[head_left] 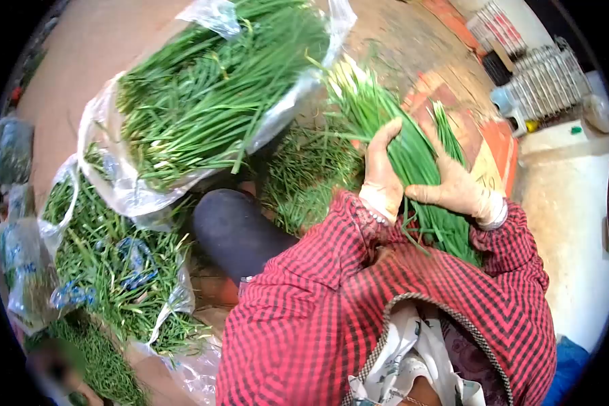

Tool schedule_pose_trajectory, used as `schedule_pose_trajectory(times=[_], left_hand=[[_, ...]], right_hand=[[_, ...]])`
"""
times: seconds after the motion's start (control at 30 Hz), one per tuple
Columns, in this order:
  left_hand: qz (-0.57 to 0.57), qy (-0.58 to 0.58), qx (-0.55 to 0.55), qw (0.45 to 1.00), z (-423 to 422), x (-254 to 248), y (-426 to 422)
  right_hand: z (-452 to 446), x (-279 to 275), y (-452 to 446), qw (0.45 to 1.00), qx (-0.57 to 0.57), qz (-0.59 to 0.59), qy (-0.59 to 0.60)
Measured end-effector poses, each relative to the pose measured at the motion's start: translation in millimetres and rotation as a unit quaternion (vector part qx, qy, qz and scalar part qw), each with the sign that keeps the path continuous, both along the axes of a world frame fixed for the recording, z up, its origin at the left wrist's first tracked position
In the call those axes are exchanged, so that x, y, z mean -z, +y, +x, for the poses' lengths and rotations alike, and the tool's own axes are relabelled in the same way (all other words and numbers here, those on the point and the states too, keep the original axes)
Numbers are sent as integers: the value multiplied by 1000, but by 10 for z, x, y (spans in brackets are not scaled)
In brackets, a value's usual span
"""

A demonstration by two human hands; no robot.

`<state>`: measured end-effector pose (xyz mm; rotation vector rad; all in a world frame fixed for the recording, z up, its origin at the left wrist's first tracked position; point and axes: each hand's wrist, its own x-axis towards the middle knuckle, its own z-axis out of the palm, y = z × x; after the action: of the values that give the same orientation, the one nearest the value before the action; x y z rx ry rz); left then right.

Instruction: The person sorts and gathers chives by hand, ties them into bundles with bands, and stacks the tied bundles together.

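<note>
Light is bright, with pale glare on the white panel (565, 237) and glints on the plastic bag (118, 193). Fisheye curvature bends the edges into black corners; the checked jacket (318, 298) looks slightly smeared, and a lower-left patch is heavily blurred.

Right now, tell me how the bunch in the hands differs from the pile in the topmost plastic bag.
Size: the bunch is far smaller than the pile.
Support: the bunch is between the left hand and right hand; the pile lies in the plastic bag.
Pale ends: the bunch's point toward the picture's top; the pile's show mostly at lower left.
Shared: long, thin green leaves.
</note>
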<state>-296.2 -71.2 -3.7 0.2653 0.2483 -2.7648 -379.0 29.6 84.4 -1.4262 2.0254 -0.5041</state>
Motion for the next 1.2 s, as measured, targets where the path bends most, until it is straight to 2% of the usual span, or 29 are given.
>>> schedule_pose_trajectory(times=[0.03,0.1,0.13,0.17,0.23,0.27,0.3,0.33,0.37,0.4,0.47,0.5,0.57,0.6,0.63,0.67,0.7,0.77,0.8,0.83,0.9,0.93,0.97,1.03,1.07,1.1,1.13,1.17,1.2], left_hand=[[-2,-57,22,998,-28,191,160],[9,-169,67,983,-99,668,481],[15,-156,95,983,-92,960,600],[21,-142,120,982,-73,1212,684],[66,-122,158,978,16,1563,722],[67,-158,181,968,80,1538,657],[22,-182,190,964,96,1708,626],[48,-163,191,967,109,1911,630],[71,-143,191,968,110,2058,606],[67,-224,190,954,124,1945,460],[101,-253,221,937,70,1730,189],[-67,-191,215,955,33,2007,288],[-389,-115,116,907,-46,2556,480],[-166,-136,142,966,-77,2208,305],[62,-150,160,974,-107,1912,138],[170,-121,190,959,-122,1780,49],[171,-122,192,959,-174,1820,74],[50,-75,195,977,-283,1878,207],[16,-44,203,978,-263,1910,258],[-96,-107,218,965,-280,1872,377],[-138,-160,316,925,-233,1705,310],[-134,-148,309,930,-210,1676,271],[-128,-136,302,935,-159,1654,234],[-133,-113,284,943,-11,1739,92],[-123,-133,285,941,74,1785,54],[-111,-152,285,940,177,1793,33],[-84,-198,312,925,273,1692,-21],[-84,-205,270,937,251,1881,82],[-16,-160,256,953,256,2193,184]], right_hand=[[-37,102,134,992,40,91,-73],[-194,369,286,969,30,245,-2],[-289,526,225,961,1,242,-136],[-269,510,26,914,27,356,-192],[-389,780,-299,876,-79,464,-100],[-449,975,-422,840,-63,518,-149],[-586,1335,-503,796,-75,564,-206],[-636,1602,-631,790,-82,571,-210],[-633,1844,-807,783,-102,600,-125],[-641,2075,-986,772,-120,623,-38],[-882,2400,-1171,732,-104,662,-122],[-1008,2568,-1262,707,-95,682,-161],[-1073,2618,-1281,747,-87,651,-106],[-1104,2609,-1280,765,-81,634,-76],[-1134,2574,-1296,784,-75,614,-45],[-1157,2520,-1335,802,-70,594,-13],[-1135,2396,-1400,809,-118,576,-13],[-972,2161,-1361,774,-338,532,-53],[-896,2113,-1271,760,-388,519,-50],[-905,2198,-1188,768,-371,522,-4],[-1148,2639,-943,780,-229,566,137],[-1306,2732,-892,793,-159,571,140],[-1192,2289,-1096,824,-88,558,43],[-1424,2463,-1004,857,87,507,-13],[-1170,2271,-1028,883,-52,460,75],[-788,1925,-1083,881,-189,402,161],[-598,1595,-1149,889,-189,398,121],[-899,1805,-994,930,-197,306,49],[-1114,1818,-1044,918,-122,355,131]])
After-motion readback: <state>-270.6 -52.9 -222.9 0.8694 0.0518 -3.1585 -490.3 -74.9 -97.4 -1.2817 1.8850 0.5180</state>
